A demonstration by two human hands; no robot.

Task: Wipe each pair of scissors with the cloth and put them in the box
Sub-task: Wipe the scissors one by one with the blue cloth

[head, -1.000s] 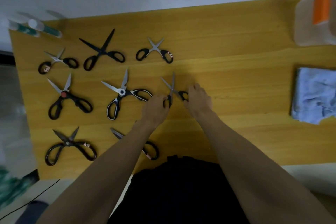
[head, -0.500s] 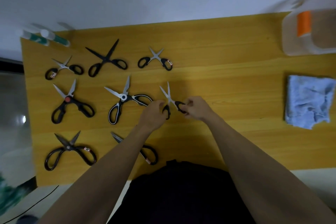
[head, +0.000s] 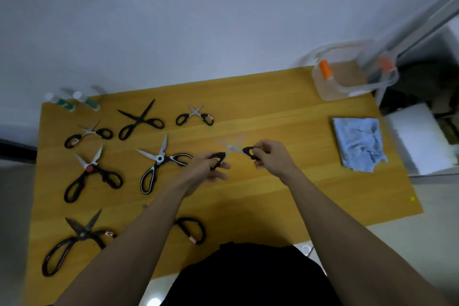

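Lifted clear of the counter now, small scissors spread between both hands, each pinching one handle; best closed, then carried rightward to cloth.

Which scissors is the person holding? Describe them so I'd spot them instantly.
On the wooden table, look at its middle, left of the blue cloth. The small black-handled scissors are open, one handle in the left hand, the other in the right hand; all other pairs lie untouched.
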